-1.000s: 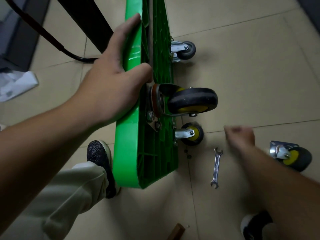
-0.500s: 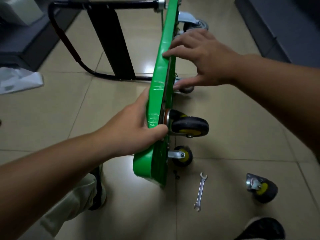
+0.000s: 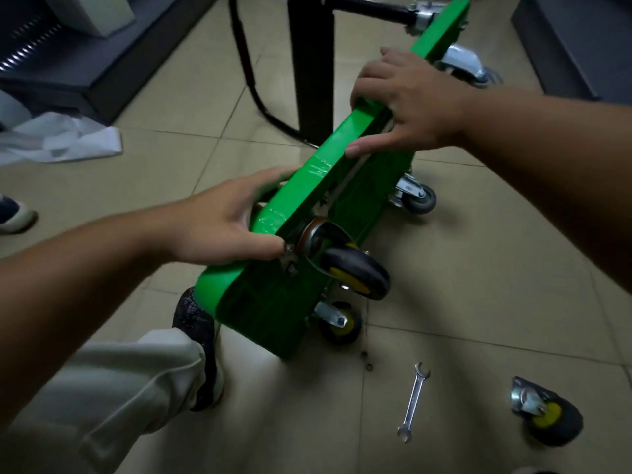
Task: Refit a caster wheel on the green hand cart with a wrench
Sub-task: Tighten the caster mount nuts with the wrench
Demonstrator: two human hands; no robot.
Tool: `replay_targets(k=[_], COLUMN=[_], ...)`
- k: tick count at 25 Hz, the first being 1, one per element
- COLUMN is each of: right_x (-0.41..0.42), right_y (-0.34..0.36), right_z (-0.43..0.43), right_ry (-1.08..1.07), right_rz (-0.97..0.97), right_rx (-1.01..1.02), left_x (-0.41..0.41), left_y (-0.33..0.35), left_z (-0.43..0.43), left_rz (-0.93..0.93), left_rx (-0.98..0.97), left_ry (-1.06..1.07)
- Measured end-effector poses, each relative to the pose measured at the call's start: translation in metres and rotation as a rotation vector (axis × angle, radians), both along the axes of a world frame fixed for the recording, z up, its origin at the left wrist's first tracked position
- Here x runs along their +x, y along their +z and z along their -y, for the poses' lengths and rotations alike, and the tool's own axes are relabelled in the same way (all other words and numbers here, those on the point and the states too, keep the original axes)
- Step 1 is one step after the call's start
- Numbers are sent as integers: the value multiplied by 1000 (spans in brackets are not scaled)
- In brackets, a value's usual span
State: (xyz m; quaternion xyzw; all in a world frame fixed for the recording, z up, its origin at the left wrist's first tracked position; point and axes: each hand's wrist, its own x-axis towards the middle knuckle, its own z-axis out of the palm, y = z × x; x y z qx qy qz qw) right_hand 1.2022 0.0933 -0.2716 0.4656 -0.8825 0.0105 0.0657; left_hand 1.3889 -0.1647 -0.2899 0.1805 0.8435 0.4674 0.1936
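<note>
The green hand cart (image 3: 318, 179) stands on its side edge on the tiled floor, tilted to the right. My left hand (image 3: 225, 217) grips its upper edge near the close end. My right hand (image 3: 407, 100) grips the same edge farther along. A black caster with a yellow hub (image 3: 355, 271) juts from the underside just below my left thumb. A silver open-ended wrench (image 3: 413, 401) lies on the floor at the lower right. A loose black and yellow caster (image 3: 543, 412) lies to the right of the wrench.
A lower yellow-hub caster (image 3: 338, 321) and a grey caster (image 3: 415, 196) rest on the floor under the cart. The black handle frame (image 3: 311, 63) extends away behind. Small nuts (image 3: 366, 360) lie near the wrench. White paper (image 3: 61, 138) is at left; my shoe (image 3: 198, 323) is beside the cart.
My right hand came up from near the wrench and took hold of the cart's upper edge. The cart has since tipped and swung to the right.
</note>
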Motion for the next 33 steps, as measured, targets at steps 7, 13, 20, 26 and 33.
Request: replay_targets(k=[7, 13, 20, 26, 33], right_x=[6, 27, 70, 79, 99], right_y=[-21, -31, -40, -40, -89], right_z=[17, 10, -8, -37, -43], right_ry=[-152, -279, -542, -684, -582], right_rz=[-45, -167, -224, -237, -420], right_rx=[-88, -116, -216, -274, -728], left_x=[-18, -20, -45, -71, -73], left_y=[19, 14, 10, 9, 1], left_z=[33, 20, 34, 8, -3], left_rz=[-91, -380, -504, -684, -633], left_rx=[-494, -740, -694, -730, -690], left_ry=[208, 251, 96, 106, 162])
